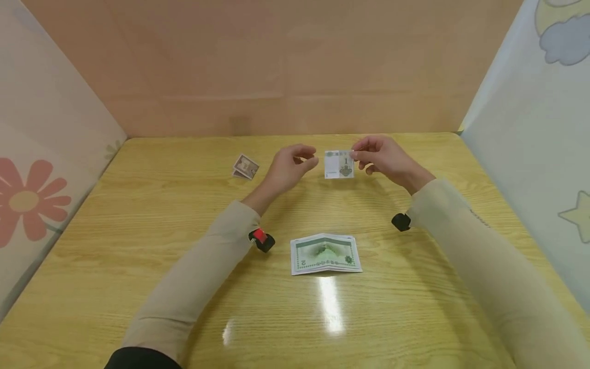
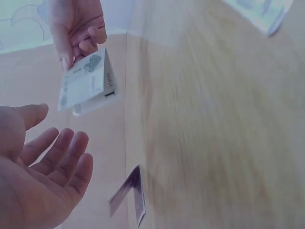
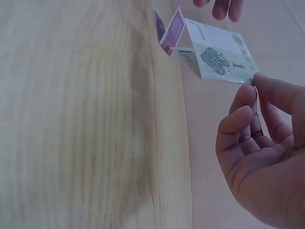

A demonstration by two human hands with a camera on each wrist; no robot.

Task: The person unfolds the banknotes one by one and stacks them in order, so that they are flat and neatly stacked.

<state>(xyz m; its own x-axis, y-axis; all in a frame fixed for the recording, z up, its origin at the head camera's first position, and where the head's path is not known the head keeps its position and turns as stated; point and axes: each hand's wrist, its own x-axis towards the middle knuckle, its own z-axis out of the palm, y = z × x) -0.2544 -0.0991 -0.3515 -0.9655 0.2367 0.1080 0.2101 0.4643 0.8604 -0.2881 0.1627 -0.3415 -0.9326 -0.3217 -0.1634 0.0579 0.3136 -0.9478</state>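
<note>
A folded 1 yuan banknote [image 1: 339,165] is held above the table by my right hand [image 1: 386,160], which pinches its edge between thumb and forefinger. The right wrist view shows the same banknote [image 3: 217,52] creased in half, its two halves standing apart. My left hand [image 1: 291,166] is beside the note's other side without touching it, fingers loosely bent and nothing in them. The left wrist view shows a gap between the left hand [image 2: 47,167] and the banknote [image 2: 88,81].
A folded brownish banknote [image 1: 246,167] stands bent on the table at the back left. Nearer the front lies a stack of creased green banknotes [image 1: 326,254]. Patterned side panels and a brown back panel [image 1: 286,66] enclose the wooden table [image 1: 138,230].
</note>
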